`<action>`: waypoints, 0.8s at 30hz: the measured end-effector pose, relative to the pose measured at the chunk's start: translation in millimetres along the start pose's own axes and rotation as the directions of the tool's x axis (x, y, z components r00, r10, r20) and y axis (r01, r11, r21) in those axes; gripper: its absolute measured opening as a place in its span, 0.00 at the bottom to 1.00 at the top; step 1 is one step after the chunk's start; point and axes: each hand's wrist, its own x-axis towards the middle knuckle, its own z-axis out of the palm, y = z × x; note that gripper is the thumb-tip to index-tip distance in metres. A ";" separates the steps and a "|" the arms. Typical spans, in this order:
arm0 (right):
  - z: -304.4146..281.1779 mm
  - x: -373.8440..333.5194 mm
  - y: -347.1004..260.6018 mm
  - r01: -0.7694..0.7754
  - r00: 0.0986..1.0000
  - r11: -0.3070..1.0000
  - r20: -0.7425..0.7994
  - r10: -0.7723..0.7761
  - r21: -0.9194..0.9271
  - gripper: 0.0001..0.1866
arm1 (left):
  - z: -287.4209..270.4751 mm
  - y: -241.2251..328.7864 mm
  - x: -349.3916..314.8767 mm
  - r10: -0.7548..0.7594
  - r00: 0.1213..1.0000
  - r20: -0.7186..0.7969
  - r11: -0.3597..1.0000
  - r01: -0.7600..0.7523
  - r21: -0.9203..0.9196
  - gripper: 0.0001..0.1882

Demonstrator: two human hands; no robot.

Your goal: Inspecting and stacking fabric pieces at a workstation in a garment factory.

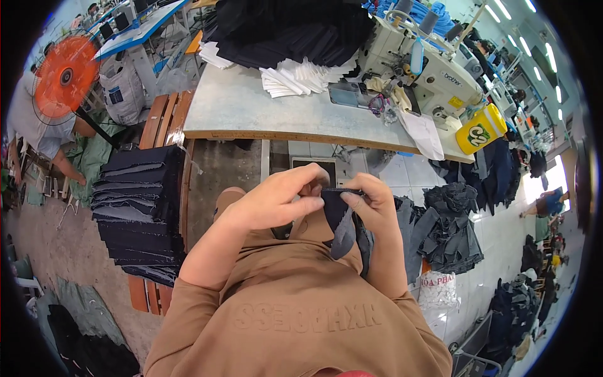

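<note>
A dark navy fabric piece (335, 213) hangs over my lap, its greyer underside showing along a folded strip. My right hand (370, 200) pinches its upper edge between thumb and fingers. Close by on the left, my left hand (294, 195) has its fingers curled and its thumb at the same edge, closed on the cloth. The fingertips of both hands nearly meet. Part of the fabric is hidden behind my fingers and right wrist.
Ahead stands a sewing table (232, 103) with a sewing machine (433, 78), dark cloth (289, 31), white folded pieces (301, 78) and a yellow cup (480, 130). Stacked dark panels (138, 207) lie on a wooden bench at left. Grey cloth bundles (449, 226) sit at right. An orange fan (66, 76) stands near another person (47, 125).
</note>
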 end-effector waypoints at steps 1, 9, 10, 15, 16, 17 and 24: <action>-1.3 -1.0 1.8 -0.022 1.000 1.000 0.008 0.022 0.013 0.04 | 0.8 0.2 0.3 -0.028 1.000 0.009 0.999 0.029 -0.040 0.07; -22.7 -24.0 70.9 -0.466 0.833 0.705 0.534 0.146 0.535 0.42 | -13.1 -6.1 12.1 -0.188 0.977 -0.100 0.766 0.082 -0.637 0.11; -20.8 -30.3 82.4 -0.440 0.819 0.734 0.567 0.090 0.518 0.47 | -20.2 -9.5 11.6 -0.132 0.982 -0.136 0.702 -0.004 -0.712 0.10; 9.9 -62.3 116.8 -0.601 0.798 0.336 0.526 0.294 0.725 0.48 | -35.0 -19.2 12.4 -0.080 0.973 -0.216 0.677 -0.106 -0.729 0.22; 14.7 -63.6 121.0 -0.588 0.809 0.387 0.520 0.274 0.710 0.48 | -34.2 -18.6 13.7 -0.123 0.969 -0.214 0.712 -0.064 -0.699 0.22; 19.7 -64.1 124.4 -0.548 0.836 0.330 0.493 0.241 0.768 0.45 | -34.2 -17.2 15.1 -0.121 0.966 -0.230 0.701 -0.081 -0.709 0.22; 38.6 -65.8 145.1 -0.533 0.816 -0.321 0.576 0.048 0.783 0.32 | -44.5 -10.2 13.4 -0.133 0.935 -0.329 0.782 -0.106 -0.615 0.16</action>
